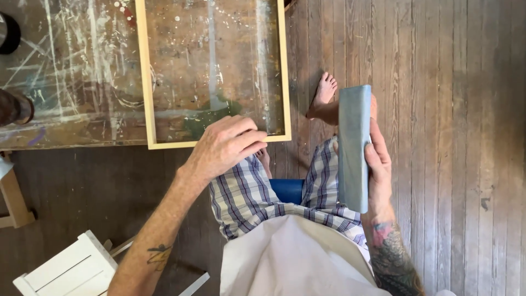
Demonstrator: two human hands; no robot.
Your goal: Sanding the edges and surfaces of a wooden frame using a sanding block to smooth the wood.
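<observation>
My left hand (227,143) rests palm down on the near edge of a pale wooden frame (141,77) that lies flat on a paint-splattered table (66,71). Its fingers curl over the frame's bottom rail and grip nothing I can see. My right hand (378,164) holds a long grey-blue flat block (353,145) upright by its right side, away from the table, above my lap. I am seated in plaid shorts, and one bare foot (324,93) rests on the floor.
Worn grey wooden floorboards (449,109) spread to the right. A white slatted wooden piece (66,268) sits at bottom left, and a light wooden leg (13,200) stands at left. Dark round objects (8,33) sit on the table's left edge. A blue seat (287,189) shows between my legs.
</observation>
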